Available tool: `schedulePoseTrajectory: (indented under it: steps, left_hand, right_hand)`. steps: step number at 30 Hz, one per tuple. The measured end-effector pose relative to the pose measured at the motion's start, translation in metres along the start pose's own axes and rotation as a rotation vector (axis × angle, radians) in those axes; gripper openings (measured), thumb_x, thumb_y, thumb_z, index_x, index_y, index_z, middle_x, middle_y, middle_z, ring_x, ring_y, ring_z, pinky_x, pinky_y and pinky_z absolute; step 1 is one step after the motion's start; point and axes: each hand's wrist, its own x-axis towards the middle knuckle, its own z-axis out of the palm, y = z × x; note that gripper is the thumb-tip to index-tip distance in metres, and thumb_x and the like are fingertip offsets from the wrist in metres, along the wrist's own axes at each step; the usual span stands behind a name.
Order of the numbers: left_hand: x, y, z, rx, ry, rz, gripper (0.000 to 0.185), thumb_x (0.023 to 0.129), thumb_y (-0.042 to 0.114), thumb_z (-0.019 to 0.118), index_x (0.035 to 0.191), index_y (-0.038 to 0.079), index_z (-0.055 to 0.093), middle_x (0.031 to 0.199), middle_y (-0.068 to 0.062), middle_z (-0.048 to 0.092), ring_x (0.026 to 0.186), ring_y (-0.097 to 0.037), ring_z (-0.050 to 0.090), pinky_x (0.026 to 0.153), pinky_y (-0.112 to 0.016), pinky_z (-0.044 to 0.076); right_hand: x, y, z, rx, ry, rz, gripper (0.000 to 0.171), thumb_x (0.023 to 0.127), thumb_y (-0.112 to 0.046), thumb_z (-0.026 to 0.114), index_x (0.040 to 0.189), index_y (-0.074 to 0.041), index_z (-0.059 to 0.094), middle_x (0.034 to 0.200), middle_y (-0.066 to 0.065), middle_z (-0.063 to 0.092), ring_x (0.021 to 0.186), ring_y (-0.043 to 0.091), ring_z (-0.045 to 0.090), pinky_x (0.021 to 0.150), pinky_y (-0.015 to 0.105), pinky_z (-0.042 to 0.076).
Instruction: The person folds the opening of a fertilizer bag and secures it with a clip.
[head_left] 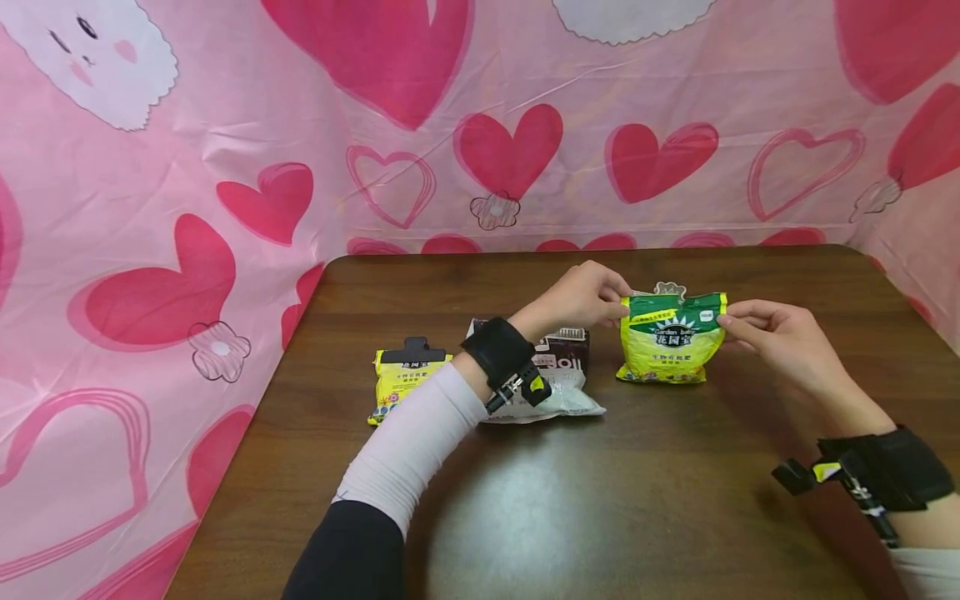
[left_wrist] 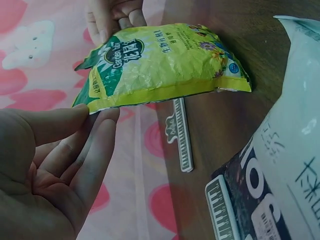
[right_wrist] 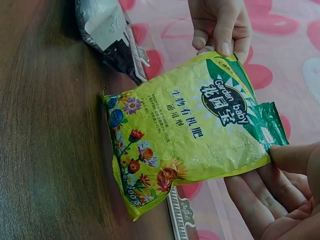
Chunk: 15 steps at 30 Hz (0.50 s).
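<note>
Between my hands a yellow and green "Garden baby" fertilizer packet stands with its printed front toward me. My left hand pinches its upper left corner, thumb on one face and fingers on the other. At the upper right edge my right hand pinches the packet between thumb and fingers. The packet's top edge looks uneven in the right wrist view, with a green flap sticking up. Behind the packet lies a long bag clip with a piano-key pattern, partly hidden in the head view.
Left of the packet lies a white and black soil bag, partly behind my left wrist, with a piano-key clip on it. Farther left is a smaller yellow packet with a black clip. A pink heart-print cloth hangs behind the wooden table.
</note>
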Motion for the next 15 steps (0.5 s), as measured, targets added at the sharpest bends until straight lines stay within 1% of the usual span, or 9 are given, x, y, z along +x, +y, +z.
schedulePoseTrajectory:
  steps: [4, 8, 11, 15]
  left_hand:
    - [-0.0015, 0.0005, -0.0009, 0.051, -0.01, 0.012, 0.032, 0.092, 0.008, 0.069, 0.122, -0.002, 0.066, 0.101, -0.013, 0.076, 0.09, -0.028, 0.074, 0.073, -0.027, 0.059]
    - [-0.0032, 0.0, 0.0001, 0.078, -0.017, 0.022, 0.032, 0.092, 0.01, 0.069, 0.123, 0.0, 0.066, 0.1, -0.011, 0.077, 0.089, -0.024, 0.074, 0.068, -0.017, 0.056]
    - [-0.0055, 0.0, 0.001, 0.076, -0.019, 0.029, 0.032, 0.092, 0.01, 0.069, 0.122, 0.001, 0.067, 0.1, -0.011, 0.077, 0.089, -0.023, 0.074, 0.068, -0.017, 0.055]
    - [-0.0088, 0.0015, 0.0033, 0.106, -0.021, 0.043, 0.032, 0.093, 0.012, 0.068, 0.123, 0.003, 0.067, 0.098, -0.007, 0.077, 0.084, -0.016, 0.074, 0.069, -0.016, 0.055]
  right_hand:
    - [-0.0008, 0.0003, 0.0006, -0.022, 0.008, -0.007, 0.021, 0.099, -0.027, 0.061, 0.112, -0.01, 0.065, 0.086, -0.027, 0.069, 0.077, -0.004, 0.068, 0.067, 0.013, 0.053]
    - [-0.0024, 0.0025, 0.0003, -0.01, 0.002, -0.014, 0.021, 0.099, -0.025, 0.06, 0.113, -0.01, 0.065, 0.087, -0.025, 0.07, 0.078, -0.003, 0.069, 0.068, 0.012, 0.053]
    - [-0.003, 0.0045, 0.0006, 0.014, -0.005, -0.027, 0.018, 0.099, -0.023, 0.06, 0.112, -0.011, 0.066, 0.088, -0.024, 0.071, 0.079, -0.003, 0.07, 0.069, 0.012, 0.054]
    - [-0.0042, 0.0074, 0.001, 0.038, -0.009, -0.05, 0.013, 0.099, -0.019, 0.059, 0.109, -0.013, 0.066, 0.089, -0.023, 0.071, 0.08, -0.004, 0.07, 0.07, 0.012, 0.055]
